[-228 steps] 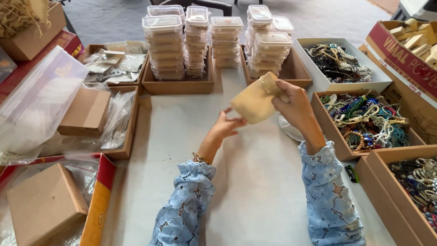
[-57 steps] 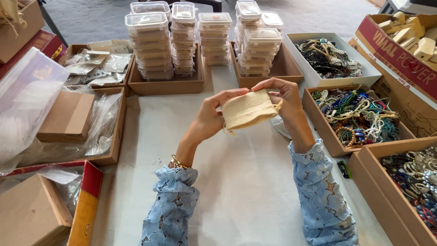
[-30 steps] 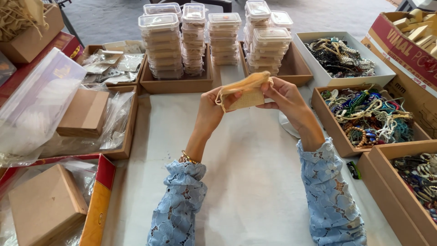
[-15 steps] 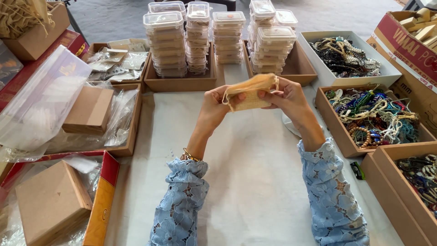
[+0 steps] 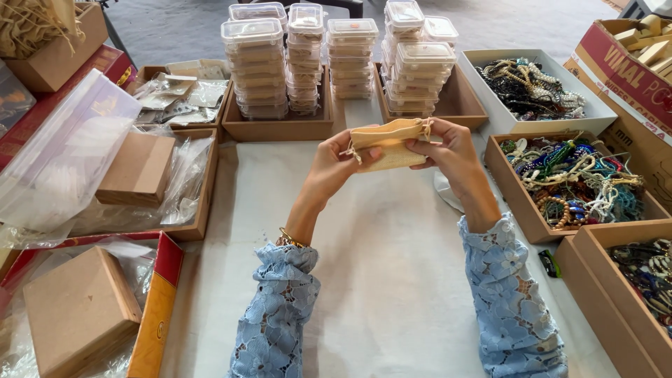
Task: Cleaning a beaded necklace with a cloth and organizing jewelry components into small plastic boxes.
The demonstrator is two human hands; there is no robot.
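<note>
Fingers (image 5: 364, 152) of left hand (image 5: 334, 164) and right hand (image 5: 451, 150) clamped on small beige drawstring pouch (image 5: 389, 143) above white table (image 5: 392, 280).

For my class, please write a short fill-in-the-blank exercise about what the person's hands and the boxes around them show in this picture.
1. Both hands, left hand and right hand, hold a small beige drawstring ____ above the white table.
2. The stacked plastic containers have ____ lids.
3. The open boxes on the person's right hold beaded ____.

Missing words: pouch; clear; jewellery
</note>
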